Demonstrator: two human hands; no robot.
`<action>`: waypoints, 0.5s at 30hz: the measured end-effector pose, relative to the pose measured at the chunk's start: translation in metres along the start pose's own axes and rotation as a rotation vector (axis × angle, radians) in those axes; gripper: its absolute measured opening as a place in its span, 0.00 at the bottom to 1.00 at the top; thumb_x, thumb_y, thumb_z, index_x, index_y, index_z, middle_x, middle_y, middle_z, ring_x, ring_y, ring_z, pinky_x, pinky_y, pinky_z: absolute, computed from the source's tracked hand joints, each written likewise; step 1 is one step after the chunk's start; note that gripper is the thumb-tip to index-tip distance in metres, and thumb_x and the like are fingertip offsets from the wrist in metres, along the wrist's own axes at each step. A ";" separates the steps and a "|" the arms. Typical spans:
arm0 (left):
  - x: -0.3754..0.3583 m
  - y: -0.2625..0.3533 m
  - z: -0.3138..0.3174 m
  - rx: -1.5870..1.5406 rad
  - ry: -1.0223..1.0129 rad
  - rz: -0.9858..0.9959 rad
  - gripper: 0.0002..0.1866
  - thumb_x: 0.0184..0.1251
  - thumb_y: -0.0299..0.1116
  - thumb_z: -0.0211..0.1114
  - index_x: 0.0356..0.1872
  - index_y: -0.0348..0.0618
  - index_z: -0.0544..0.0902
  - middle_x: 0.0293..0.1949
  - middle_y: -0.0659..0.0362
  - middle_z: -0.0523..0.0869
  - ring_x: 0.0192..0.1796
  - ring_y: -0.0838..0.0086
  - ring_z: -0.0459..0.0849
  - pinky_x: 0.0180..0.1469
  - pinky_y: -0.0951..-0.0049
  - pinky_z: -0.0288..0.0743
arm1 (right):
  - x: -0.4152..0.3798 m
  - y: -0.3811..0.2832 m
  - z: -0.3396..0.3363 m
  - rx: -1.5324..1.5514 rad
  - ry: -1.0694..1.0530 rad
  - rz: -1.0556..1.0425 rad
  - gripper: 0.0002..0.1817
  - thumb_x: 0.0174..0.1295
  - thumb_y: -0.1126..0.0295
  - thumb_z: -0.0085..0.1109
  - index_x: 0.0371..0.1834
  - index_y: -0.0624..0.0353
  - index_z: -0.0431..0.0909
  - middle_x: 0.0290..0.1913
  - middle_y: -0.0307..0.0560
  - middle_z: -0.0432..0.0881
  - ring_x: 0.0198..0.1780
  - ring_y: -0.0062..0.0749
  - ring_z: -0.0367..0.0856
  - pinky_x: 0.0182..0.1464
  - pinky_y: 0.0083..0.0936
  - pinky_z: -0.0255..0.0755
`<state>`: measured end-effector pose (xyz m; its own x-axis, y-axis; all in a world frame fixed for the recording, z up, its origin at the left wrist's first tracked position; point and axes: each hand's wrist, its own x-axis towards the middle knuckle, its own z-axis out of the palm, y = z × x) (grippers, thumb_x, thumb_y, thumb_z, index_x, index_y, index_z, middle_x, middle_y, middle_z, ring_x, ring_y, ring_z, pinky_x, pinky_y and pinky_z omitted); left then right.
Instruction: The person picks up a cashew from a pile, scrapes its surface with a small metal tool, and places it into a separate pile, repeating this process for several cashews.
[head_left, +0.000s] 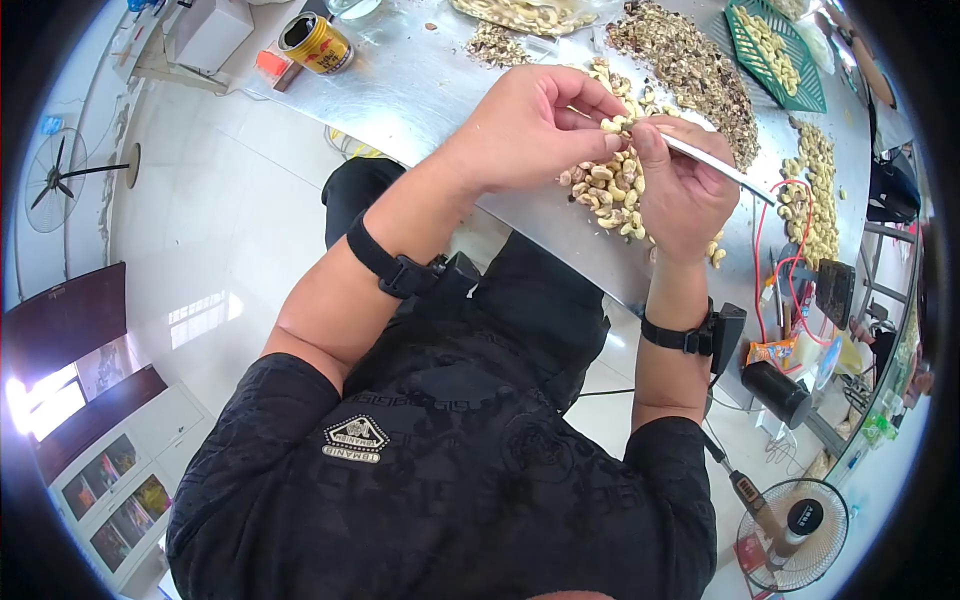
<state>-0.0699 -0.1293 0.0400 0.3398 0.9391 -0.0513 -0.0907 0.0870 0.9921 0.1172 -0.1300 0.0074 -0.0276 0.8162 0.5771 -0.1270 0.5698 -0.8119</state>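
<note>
My left hand (530,125) is closed in a pinch on a cashew nut (612,126), over the near part of the metal table. A slim, light-coloured knife-like tool (712,160) lies in my right hand (688,190), whose fingers are wrapped round it. Its working end meets the cashew between the two hands, and the fingertips partly hide the contact. Below both hands spreads a pile of cashews (605,190), some with brown skin on them.
Brown shell scraps (690,70) are heaped farther back. A green basket (808,95) holds cashews, and another cashew pile (822,190) lies right. A yellow can (325,48) stands at the table's left. A red cord (758,260) runs along the right side.
</note>
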 end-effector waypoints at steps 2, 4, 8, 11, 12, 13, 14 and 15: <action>0.000 0.002 -0.007 -0.054 -0.085 -0.024 0.16 0.69 0.25 0.70 0.56 0.31 0.81 0.45 0.56 0.89 0.47 0.75 0.90 0.52 0.74 0.86 | 0.000 0.000 -0.001 0.031 -0.019 -0.015 0.10 0.64 0.84 0.68 0.45 0.67 0.78 0.41 0.53 0.87 0.40 0.28 0.87 0.43 0.22 0.83; 0.001 0.003 -0.013 -0.058 -0.121 -0.016 0.16 0.70 0.25 0.70 0.56 0.31 0.81 0.46 0.55 0.89 0.47 0.75 0.90 0.52 0.74 0.86 | 0.002 -0.001 -0.001 0.025 -0.026 -0.010 0.09 0.64 0.84 0.68 0.45 0.67 0.78 0.41 0.52 0.86 0.39 0.27 0.86 0.41 0.21 0.82; 0.001 0.001 -0.012 -0.076 -0.126 -0.016 0.15 0.70 0.25 0.69 0.55 0.31 0.81 0.46 0.55 0.89 0.48 0.73 0.90 0.51 0.74 0.87 | 0.001 0.000 -0.002 0.074 -0.019 0.053 0.08 0.65 0.83 0.67 0.44 0.67 0.79 0.40 0.51 0.86 0.37 0.25 0.85 0.38 0.19 0.80; 0.000 -0.006 -0.010 -0.124 -0.106 -0.045 0.14 0.71 0.25 0.69 0.55 0.32 0.82 0.45 0.54 0.89 0.48 0.71 0.91 0.51 0.73 0.87 | -0.002 0.001 -0.004 0.045 -0.035 0.055 0.07 0.66 0.83 0.66 0.44 0.66 0.78 0.41 0.52 0.86 0.38 0.23 0.83 0.40 0.18 0.77; 0.001 -0.006 -0.011 -0.147 -0.113 -0.066 0.14 0.71 0.25 0.68 0.55 0.32 0.82 0.45 0.54 0.89 0.48 0.71 0.91 0.50 0.73 0.87 | -0.002 0.002 -0.005 0.041 -0.055 0.048 0.08 0.66 0.84 0.66 0.44 0.65 0.78 0.42 0.53 0.87 0.39 0.23 0.83 0.41 0.18 0.77; 0.001 -0.005 -0.012 -0.168 -0.116 -0.088 0.14 0.71 0.26 0.68 0.54 0.32 0.83 0.45 0.53 0.90 0.48 0.71 0.91 0.50 0.74 0.87 | -0.001 0.003 -0.006 -0.051 -0.108 -0.013 0.07 0.66 0.84 0.65 0.43 0.64 0.78 0.42 0.53 0.87 0.40 0.23 0.82 0.41 0.18 0.76; 0.000 -0.006 -0.014 -0.189 -0.117 -0.112 0.13 0.72 0.26 0.68 0.54 0.32 0.83 0.44 0.53 0.90 0.48 0.70 0.91 0.49 0.74 0.87 | 0.000 0.003 -0.008 -0.051 -0.129 -0.012 0.07 0.66 0.84 0.65 0.44 0.64 0.78 0.42 0.53 0.87 0.40 0.23 0.82 0.41 0.18 0.76; 0.000 -0.005 -0.015 -0.189 -0.119 -0.130 0.13 0.72 0.26 0.68 0.54 0.33 0.83 0.44 0.53 0.90 0.47 0.70 0.91 0.49 0.74 0.88 | 0.001 0.003 -0.009 -0.048 -0.150 -0.010 0.08 0.66 0.84 0.65 0.44 0.64 0.78 0.42 0.53 0.87 0.40 0.23 0.82 0.42 0.18 0.76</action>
<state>-0.0837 -0.1250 0.0334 0.4668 0.8712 -0.1518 -0.2090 0.2755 0.9383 0.1254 -0.1267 0.0047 -0.1750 0.7889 0.5890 -0.0803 0.5848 -0.8072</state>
